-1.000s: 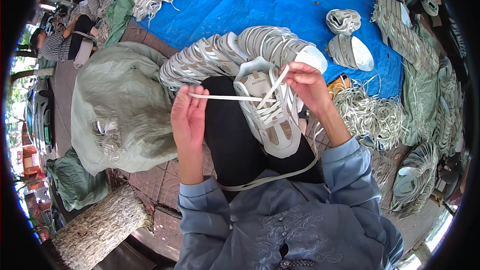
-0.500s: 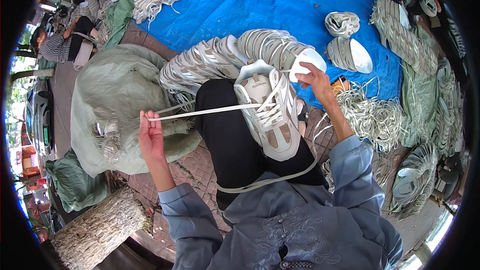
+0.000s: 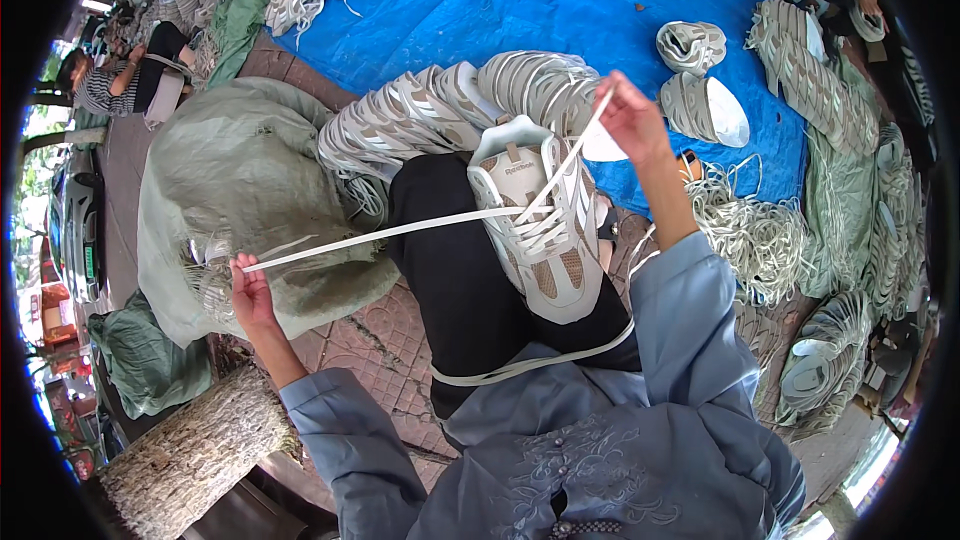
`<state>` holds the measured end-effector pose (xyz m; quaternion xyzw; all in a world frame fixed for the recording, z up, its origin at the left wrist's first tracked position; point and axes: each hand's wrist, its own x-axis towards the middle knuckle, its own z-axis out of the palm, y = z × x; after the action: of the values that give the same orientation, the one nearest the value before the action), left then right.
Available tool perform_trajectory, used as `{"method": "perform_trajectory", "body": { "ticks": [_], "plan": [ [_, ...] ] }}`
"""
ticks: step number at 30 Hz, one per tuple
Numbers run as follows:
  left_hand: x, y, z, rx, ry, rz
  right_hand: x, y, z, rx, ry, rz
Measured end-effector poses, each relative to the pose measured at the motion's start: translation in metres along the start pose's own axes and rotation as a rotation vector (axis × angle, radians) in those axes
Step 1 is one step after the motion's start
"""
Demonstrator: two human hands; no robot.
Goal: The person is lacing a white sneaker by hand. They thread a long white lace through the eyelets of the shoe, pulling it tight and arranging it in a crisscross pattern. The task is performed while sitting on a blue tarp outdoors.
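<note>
A beige and white sneaker upper (image 3: pixel 519 185) rests on my black-trousered lap, its toe pointing toward me. Pale flat lace criss-crosses its front. Out to the left, my left hand (image 3: pixel 252 294) is closed in a pinch on one end of the shoelace (image 3: pixel 392 231), which stretches from the eyelets across my thigh. My right hand (image 3: pixel 637 126) is closed on the other length of the lace, raised up and to the right of the shoe opening. Just beyond the shoe, a curved row of nested shoe uppers (image 3: pixel 405 120) lies partly behind my right hand.
A blue tarp (image 3: pixel 480 5) covers the ground ahead. Two small stacks of uppers (image 3: pixel 700 108) stand on it, near a heap of loose laces (image 3: pixel 755 230). A bulging grey-green sack (image 3: pixel 235 190) sits left, above a log (image 3: pixel 200 450). Another person (image 3: pixel 115 80) sits far left.
My left hand has drawn its lace end farther left and slightly nearer. My right hand has risen from beside the nested uppers, pulling the other lace length taut up and right.
</note>
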<state>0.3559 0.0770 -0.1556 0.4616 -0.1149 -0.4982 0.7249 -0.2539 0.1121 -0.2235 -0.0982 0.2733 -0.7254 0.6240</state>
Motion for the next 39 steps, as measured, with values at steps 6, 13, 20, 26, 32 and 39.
{"method": "perform_trajectory", "body": {
  "ticks": [6,13,20,26,32,39],
  "plan": [
    [0.057,0.066,-0.036,0.014,-0.118,0.065,-0.005,-0.085,0.033,0.164,-0.291,-0.110],
    [0.095,0.126,-0.085,0.001,-0.112,0.143,0.008,-0.163,0.028,0.113,-0.375,-0.105],
    [0.075,0.221,-0.189,0.259,-0.061,0.213,0.020,-0.258,-0.050,-0.132,-0.224,-0.291],
    [0.022,0.199,-0.214,0.352,0.373,0.339,0.014,-0.336,-0.100,-0.554,0.192,-0.415],
    [0.047,0.209,-0.204,0.334,0.347,0.329,-0.041,-0.488,-0.170,-0.569,0.046,-0.422],
    [0.051,0.226,-0.115,0.559,0.172,0.405,-0.062,-0.609,-0.162,-0.654,0.050,-0.451]
  ]
}}
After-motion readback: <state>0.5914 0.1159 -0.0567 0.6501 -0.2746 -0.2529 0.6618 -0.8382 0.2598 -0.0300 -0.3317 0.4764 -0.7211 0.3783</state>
